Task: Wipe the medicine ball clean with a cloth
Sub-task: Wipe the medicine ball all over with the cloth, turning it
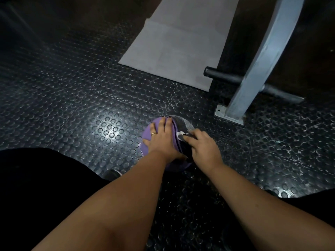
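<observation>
Currently one round purple rubber medicine ball, with a grey, speckled panel on its far right side, sits on the black studded rubber floor just ahead of the person. The left hand lies flat on top of the ball, fingers straight and pointing away, pressing to steady it. The right hand rests against the ball's near right flank, fingers curled round the one cloth, of which only a pale corner shows at the fingertips. The unwiped grey panel lies just beyond the cloth, to the far side, so the next stroke probably runs away from the body. Further off are one grey mat and one grey metal upright.
</observation>
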### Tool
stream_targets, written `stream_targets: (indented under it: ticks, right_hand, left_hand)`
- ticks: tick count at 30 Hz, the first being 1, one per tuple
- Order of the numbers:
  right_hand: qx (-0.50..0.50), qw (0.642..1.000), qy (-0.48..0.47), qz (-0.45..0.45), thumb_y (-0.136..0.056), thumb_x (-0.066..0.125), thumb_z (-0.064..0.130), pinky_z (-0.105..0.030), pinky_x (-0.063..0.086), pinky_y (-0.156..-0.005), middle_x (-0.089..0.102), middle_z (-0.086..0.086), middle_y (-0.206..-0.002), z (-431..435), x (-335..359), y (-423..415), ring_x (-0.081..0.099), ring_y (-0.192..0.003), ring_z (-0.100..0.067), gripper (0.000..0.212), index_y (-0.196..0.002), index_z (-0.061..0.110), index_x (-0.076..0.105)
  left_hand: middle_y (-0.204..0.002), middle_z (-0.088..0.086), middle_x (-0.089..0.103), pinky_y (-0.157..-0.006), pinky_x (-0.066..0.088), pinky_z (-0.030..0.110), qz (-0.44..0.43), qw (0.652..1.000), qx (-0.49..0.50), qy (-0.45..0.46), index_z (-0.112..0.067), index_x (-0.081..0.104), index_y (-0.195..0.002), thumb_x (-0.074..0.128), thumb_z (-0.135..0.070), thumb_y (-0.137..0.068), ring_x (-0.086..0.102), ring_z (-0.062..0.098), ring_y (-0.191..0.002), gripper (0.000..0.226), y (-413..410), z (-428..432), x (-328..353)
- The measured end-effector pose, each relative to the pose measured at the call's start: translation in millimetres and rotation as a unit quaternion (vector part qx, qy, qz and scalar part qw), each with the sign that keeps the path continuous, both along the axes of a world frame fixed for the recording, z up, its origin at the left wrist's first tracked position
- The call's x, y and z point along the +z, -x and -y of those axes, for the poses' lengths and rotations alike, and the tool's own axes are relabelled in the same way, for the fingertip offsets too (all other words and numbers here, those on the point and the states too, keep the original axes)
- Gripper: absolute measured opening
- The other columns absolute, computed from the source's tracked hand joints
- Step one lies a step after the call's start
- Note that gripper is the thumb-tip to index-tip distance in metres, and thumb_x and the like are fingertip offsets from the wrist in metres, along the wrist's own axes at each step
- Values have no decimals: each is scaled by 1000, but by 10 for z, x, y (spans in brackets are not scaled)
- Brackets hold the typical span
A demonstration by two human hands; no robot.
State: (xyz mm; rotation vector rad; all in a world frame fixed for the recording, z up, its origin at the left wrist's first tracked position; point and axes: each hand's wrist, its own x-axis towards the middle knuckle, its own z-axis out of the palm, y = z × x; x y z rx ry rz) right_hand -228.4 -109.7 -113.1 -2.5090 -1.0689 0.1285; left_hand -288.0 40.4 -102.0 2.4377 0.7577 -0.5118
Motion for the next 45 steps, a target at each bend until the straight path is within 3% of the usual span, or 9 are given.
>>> stream_targets:
  ticks: [9,13,19,24,26,30,38,42,45]
  right_hand:
    - [-42,997,-54,-27,-79,59,-3,-39,52,-77,57,-6,-104,-1,72,-90,56,-91,-29,43,-115,19,68]
    - [-3,1000,-10,-25,-78,60,1,-42,53,-74,57,-6,-108,69,-17,-76,55,-91,-30,45,-117,24,66]
    - [-77,996,21,-48,-78,58,-2,-41,52,-74,51,-6,-103,371,-81,-150,53,-91,-28,45,-116,21,68]
    - [-70,993,-67,-69,-84,57,2,-35,50,-78,52,-3,-103,82,9,-86,55,-94,-26,39,-118,20,67]
    - [-19,997,-54,-47,-86,55,6,-37,51,-76,54,-4,-105,47,1,-48,55,-93,-28,40,-119,26,66]
    - [-30,998,-29,-40,-84,56,8,-42,53,-75,56,-4,-108,146,-88,-107,55,-93,-29,40,-117,28,67]
    - [-118,984,-86,-99,-85,55,0,-29,49,-77,50,-1,-97,112,-42,-114,57,-86,-24,35,-112,15,70]
    - [-81,983,-105,-129,-88,54,6,-28,49,-84,52,2,-108,-50,-4,63,58,-91,-19,39,-123,19,63]
    - [-88,985,-97,-111,-87,56,5,-30,51,-81,54,1,-103,76,-50,-29,59,-88,-21,37,-119,19,66]
  left_hand:
    - [-163,-18,-11,-107,17,81,-2,999,-43,-1,-35,-6,-157,93,-57,-48,-14,31,-152,150,-152,-53,33]
    - [-163,-17,-10,-105,16,82,2,998,-60,-18,-34,-5,-158,93,-57,-49,-12,31,-152,148,-181,-2,17]
    - [-163,-18,-9,-104,17,83,-2,997,-74,-26,-35,-5,-157,94,-61,-42,-12,30,-152,154,-214,-37,0]
    - [-163,-17,-7,-104,16,83,7,997,-65,-28,-35,-2,-157,92,-60,-47,-11,32,-152,147,-184,-25,-4]
    - [-163,-16,-5,-103,18,83,14,997,-65,-29,-35,-1,-157,92,-59,-50,-9,32,-152,144,-205,-10,-12]
    - [-163,-16,-6,-104,16,82,6,997,-74,-30,-34,-2,-158,93,-56,-49,-11,32,-152,146,-217,-12,-2]
    - [-163,-17,-6,-104,14,83,9,997,-65,-31,-36,-1,-157,93,-59,-45,-10,31,-152,148,-201,-19,6]
    - [-163,-17,-6,-106,13,82,23,998,-48,-28,-37,0,-157,90,-57,-53,-11,31,-152,139,-170,9,-4]
    - [-163,-17,-8,-106,11,82,15,999,-47,-20,-37,-1,-157,92,-55,-52,-13,31,-152,141,-176,18,-2]
